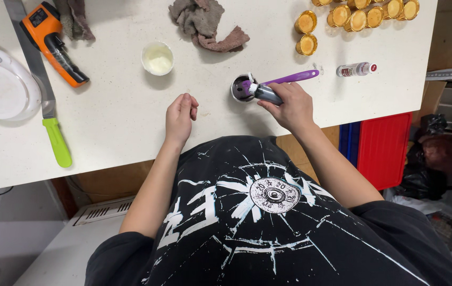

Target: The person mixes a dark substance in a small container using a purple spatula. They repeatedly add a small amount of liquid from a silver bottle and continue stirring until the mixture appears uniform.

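Two hands work beside the small dark cup (240, 88): left hand (180, 115) rests left of it, fingers curled together, holding nothing; right hand (291, 106), just right, pinches a purple-handled spatula (284, 79) dipping into the cup.

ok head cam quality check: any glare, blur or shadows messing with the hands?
Head view: even overhead light, no glare on the white table. Soft shadows lie under the left hand and the right hand. Both hands are sharp, and so is the purple-handled tool. Straight edges near the frame border bow slightly.
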